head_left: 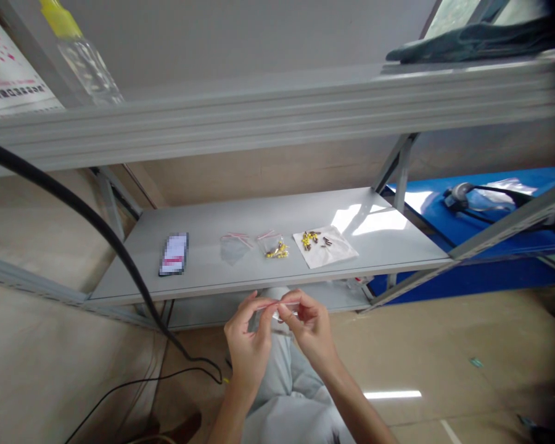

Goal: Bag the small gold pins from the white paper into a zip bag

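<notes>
Both my hands meet in front of the shelf's near edge, pinching a small clear zip bag (282, 316) by its reddish top strip. My left hand (250, 336) grips the left end of the strip between thumb and fingers. On the other end, my right hand (309, 327) is closed in the same way. What the bag holds is too small to tell. Beyond them on the grey shelf (203, 225) lie a flat clear zip bag (235, 248), a zip bag with small yellow and brass-coloured parts (276, 250), and a white sheet (337, 250) bearing several loose yellow and dark metal pieces (309, 239).
A phone (174, 254) rests at the shelf's left. A thick black cable (97, 225) hangs across the left side. Above runs an upper shelf edge (259, 123) with a yellow-capped bottle (86, 58) and dark cloth (472, 43). To the right stands a blue surface (425, 213).
</notes>
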A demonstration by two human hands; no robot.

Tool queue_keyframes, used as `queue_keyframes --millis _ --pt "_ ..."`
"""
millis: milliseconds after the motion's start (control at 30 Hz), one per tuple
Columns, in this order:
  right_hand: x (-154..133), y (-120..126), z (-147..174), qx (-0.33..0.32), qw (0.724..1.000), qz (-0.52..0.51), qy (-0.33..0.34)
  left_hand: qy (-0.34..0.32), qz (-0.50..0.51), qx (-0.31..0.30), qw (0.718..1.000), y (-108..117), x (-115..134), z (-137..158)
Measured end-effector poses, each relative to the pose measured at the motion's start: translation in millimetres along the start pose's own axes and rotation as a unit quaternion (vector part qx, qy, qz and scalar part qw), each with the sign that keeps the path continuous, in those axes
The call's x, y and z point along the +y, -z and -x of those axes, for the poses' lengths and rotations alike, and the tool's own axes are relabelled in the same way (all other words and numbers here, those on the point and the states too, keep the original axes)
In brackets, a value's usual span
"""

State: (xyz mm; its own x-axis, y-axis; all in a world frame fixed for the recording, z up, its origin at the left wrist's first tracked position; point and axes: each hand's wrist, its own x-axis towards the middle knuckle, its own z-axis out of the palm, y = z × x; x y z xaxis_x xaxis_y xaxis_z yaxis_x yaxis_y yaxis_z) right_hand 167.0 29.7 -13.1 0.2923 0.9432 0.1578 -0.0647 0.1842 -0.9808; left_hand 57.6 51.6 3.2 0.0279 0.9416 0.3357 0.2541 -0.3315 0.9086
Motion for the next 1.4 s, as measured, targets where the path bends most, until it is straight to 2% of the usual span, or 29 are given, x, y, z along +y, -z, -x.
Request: queue_keyframes --millis 133,233,300,333,400,467,567,633,700,800,833,967,1100,1300,1400 --pt "3.2 4.1 -4.2 -0.027 0.998 0.047 -0.008 0.041 0.020 0.018 0.999 3.1 -10.9 -3.2" --pt "0.1 5.5 -5.2 0.028 0.993 0.113 0.028 0.089 0.046 0.086 0.991 6.7 -19.1 -4.6" --pt "-3.2 4.0 -3.0 0.047 0.987 0.138 0.074 0.076 0.038 0.137 0.987 7.1 -20.7 -3.8" --pt "-4.4 2.5 -1.2 0.027 0.986 0.137 0.093 0.053 0.027 0.149 0.987 6.1 -19.8 -2.6" --pt "-5.2 -1.2 2.3 -0.032 0.988 0.109 0.108 0.002 0.009 0.136 0.991 1.9 -15.0 0.8" --pt "-3.5 -3.8 3.7 -0.060 0.992 0.069 0.082 -0.028 0.009 0.084 0.996 -3.8 -7.5 5.1" --pt "0.7 -0.7 0.1 -0.013 0.999 0.030 0.021 -0.045 0.019 -0.016 0.999 -10.1 2.8 10.0" --pt "2.0 5.5 -4.0 0.010 1.000 0.013 -0.007 -0.037 0.033 -0.058 0.997 -11.6 5.7 10.7" --pt "1.0 11.7 -6.6 0.010 1.000 -0.002 -0.015 0.002 0.060 -0.024 0.998 -11.5 4.4 8.8" --pt "-2.9 15.6 -6.0 0.004 1.000 -0.021 -0.006 0.071 0.091 0.085 0.990 -9.4 -2.6 2.1" --pt "-4.1 15.2 -5.0 0.002 1.000 -0.027 -0.005 0.088 0.097 0.091 0.987 -8.3 -5.3 -0.1" --pt "-5.2 9.4 -1.6 0.002 0.998 -0.061 -0.027 0.130 0.125 0.030 0.983 -2.7 -11.4 -3.9" --pt "-3.0 6.1 -1.3 0.026 0.995 -0.081 -0.060 0.130 0.118 0.024 0.984 1.6 -9.5 -1.6" --pt "-5.0 4.2 0.0 0.011 0.993 -0.089 -0.075 0.114 0.101 0.039 0.988 3.9 -7.4 -0.9" --pt "-6.1 2.8 1.6 0.023 0.992 -0.101 -0.075 0.088 0.098 0.017 0.991 5.1 -3.8 -0.5"
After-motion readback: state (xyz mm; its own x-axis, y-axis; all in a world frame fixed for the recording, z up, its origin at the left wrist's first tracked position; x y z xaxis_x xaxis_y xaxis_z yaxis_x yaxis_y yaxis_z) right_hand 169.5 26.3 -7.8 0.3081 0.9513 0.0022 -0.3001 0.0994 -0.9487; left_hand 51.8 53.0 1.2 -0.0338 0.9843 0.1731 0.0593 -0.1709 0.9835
